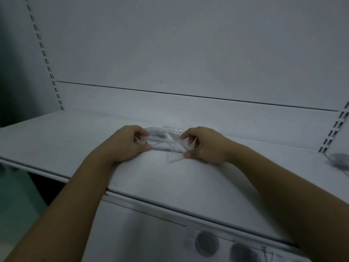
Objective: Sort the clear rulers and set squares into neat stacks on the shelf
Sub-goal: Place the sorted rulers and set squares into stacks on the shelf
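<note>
Mid-shelf [75,140], the clear rulers [160,138] lie with their long axis left to right, the left hand [125,143] pinching one end, the right hand [204,144] pinching the other; a set square [174,156] pokes out near the right thumb.

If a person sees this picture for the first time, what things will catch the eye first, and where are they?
First, the two hands at the middle of the white shelf: the left hand and the right hand each have a grip on one end of a bundle of clear rulers. A clear set square pokes out below it, near the right thumb. The rest of the shelf looks bare, except a blurred grey thing at the far right edge.
</note>
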A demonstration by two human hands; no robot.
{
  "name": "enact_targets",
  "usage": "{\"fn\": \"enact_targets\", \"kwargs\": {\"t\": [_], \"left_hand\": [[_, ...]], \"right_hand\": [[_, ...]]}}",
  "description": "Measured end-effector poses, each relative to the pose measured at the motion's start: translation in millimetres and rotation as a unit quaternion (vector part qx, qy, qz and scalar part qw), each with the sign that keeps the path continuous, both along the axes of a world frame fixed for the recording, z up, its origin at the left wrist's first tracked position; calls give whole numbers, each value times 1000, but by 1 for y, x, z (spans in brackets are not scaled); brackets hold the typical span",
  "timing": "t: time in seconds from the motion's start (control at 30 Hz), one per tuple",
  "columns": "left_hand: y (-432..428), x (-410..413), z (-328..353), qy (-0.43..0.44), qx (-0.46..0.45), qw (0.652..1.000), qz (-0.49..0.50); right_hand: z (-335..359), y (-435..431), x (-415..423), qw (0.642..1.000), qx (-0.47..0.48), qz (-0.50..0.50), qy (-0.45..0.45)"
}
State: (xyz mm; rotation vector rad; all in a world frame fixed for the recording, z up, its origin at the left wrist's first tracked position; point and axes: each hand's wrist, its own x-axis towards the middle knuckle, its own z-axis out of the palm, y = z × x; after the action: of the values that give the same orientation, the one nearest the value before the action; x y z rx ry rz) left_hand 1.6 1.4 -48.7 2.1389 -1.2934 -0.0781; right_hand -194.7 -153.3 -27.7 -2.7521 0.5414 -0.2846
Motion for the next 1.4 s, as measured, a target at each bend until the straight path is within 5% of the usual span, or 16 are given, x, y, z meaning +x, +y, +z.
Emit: {"fn": "enact_targets", "kwargs": {"t": [0.23,0.53,1.13,1.4], "left_hand": [[2,-4,1,13,-91,996,-23],[-2,-29,17,153,-212,964,-42],[-162,-250,73,198,-159,944,-211],[-241,-318,74,187,-111,945,-243]], "right_hand": [[3,-11,-5,999,-23,-18,-14],[50,-16,-48,988,127,-30,-83],[61,-140,-308,954,59,-276,-101],[24,-175,-325,950,-2,-306,-67]]}}
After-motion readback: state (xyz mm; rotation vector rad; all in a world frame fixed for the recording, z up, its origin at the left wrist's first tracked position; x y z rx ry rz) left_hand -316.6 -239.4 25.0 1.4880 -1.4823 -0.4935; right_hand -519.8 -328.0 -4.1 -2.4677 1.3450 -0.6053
